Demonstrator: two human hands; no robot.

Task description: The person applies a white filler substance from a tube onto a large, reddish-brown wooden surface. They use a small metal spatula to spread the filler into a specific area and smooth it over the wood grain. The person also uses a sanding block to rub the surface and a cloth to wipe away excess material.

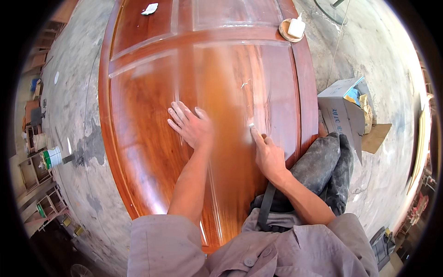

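A glossy red-brown wooden door panel [147,106] lies flat before me, with raised mouldings along its length. My left hand [191,127] rests on it left of the middle, fingers spread and dusted white. Over the right part of the panel, my right hand [270,154] is closed, its index finger pressing along a small whitish piece [251,125] that touches the wood. The kind of that piece cannot be made out. Dull, scuffed streaks run beyond this hand, and a few pale shavings [244,85] lie there. A blurred smear hides the strip between the hands.
At the far right of the panel, a round wooden dish [284,31] holds a white squeeze bottle [296,27]. A crumpled white scrap [150,9] lies at the far left. An open cardboard box [341,111] stands on the right, near my dusty trouser leg. A white bucket [52,158] stands left.
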